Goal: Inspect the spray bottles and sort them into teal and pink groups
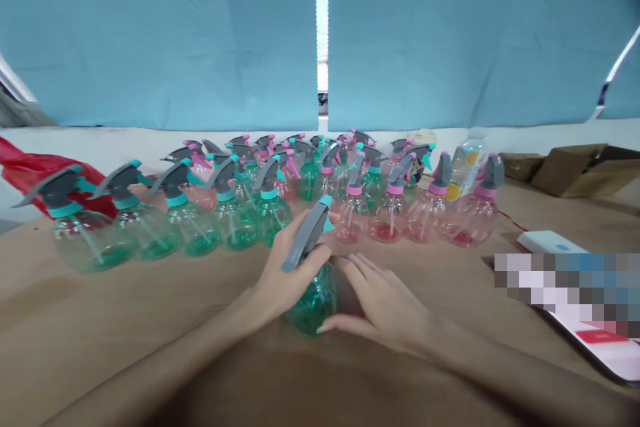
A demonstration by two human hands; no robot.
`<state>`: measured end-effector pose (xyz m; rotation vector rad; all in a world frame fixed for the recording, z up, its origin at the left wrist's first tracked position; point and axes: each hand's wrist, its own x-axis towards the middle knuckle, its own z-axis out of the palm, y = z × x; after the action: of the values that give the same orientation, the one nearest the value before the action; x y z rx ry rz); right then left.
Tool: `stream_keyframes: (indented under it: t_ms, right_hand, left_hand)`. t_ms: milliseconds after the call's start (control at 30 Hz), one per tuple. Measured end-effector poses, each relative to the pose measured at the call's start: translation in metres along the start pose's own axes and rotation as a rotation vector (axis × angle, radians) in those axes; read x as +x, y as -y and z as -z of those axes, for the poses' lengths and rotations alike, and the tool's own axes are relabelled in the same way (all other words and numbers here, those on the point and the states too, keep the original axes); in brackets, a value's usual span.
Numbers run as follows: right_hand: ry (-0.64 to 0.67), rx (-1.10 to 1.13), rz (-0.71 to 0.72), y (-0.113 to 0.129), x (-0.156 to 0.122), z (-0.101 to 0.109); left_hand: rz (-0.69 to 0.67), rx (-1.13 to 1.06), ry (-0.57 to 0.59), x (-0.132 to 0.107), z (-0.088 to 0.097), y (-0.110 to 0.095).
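Note:
A clear green spray bottle (313, 310) with a grey trigger head and turquoise nozzle stands tilted in front of me. My left hand (290, 267) is closed around its neck, just under the head, and hides the collar. My right hand (383, 300) cups the bottle's right side, with the thumb against the lower body and the fingers by the upper part. Beyond my hands, green spray bottles (193, 230) with turquoise collars line up on the left. Pink spray bottles (385, 223) with pink collars form the row on the right.
More spray bottles in both colours crowd behind the front rows. A clear plastic bottle (467, 163) and an open cardboard box (570, 170) are at the back right. On the right lie a phone (607, 347) and a white device (550, 241). Red plastic (30, 170) lies far left.

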<state>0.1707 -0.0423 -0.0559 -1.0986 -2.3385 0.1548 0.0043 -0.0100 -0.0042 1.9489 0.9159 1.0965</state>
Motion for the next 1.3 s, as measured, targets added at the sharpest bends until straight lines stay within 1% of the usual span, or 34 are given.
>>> stream_keyframes:
  t_ms: [67,167,233,300,533,600,767,933,1200,1300]
  right_hand:
    - [0.064,0.038,-0.044,-0.017,-0.005,-0.001]
    - [0.158,0.099,-0.113,-0.041,-0.012,-0.006]
    - [0.198,0.125,-0.143,-0.052,-0.015,-0.01]
    - [0.22,0.13,-0.152,-0.058,-0.017,-0.014]
    - [0.24,0.134,-0.137,-0.059,-0.017,-0.015]
    - [0.245,0.137,-0.134,-0.06,-0.018,-0.015]
    - [0.241,0.14,-0.135,-0.063,-0.02,-0.016]
    - [0.253,0.144,-0.147,-0.062,-0.019,-0.015]
    - [0.253,0.169,-0.162,-0.061,-0.02,-0.013]
    - [0.269,0.16,-0.167,-0.061,-0.02,-0.011]
  left_hand:
    - [-0.005,0.009,-0.002,0.0,0.001,-0.002]
    - [-0.004,0.068,-0.035,0.001,0.001,-0.005]
    - [0.013,0.118,-0.064,0.002,0.002,-0.007]
    - [0.039,0.161,-0.088,0.002,0.002,-0.007]
    - [0.12,0.158,-0.068,-0.001,0.002,-0.003]
    - [0.132,0.166,-0.04,-0.001,0.003,-0.003]
    - [0.099,0.167,0.007,0.001,0.005,-0.006]
    - [0.069,0.176,0.003,0.002,0.006,-0.009]
    - [0.054,0.137,0.035,0.001,0.012,-0.004]
    - [0.079,0.13,0.046,0.001,0.013,-0.003]
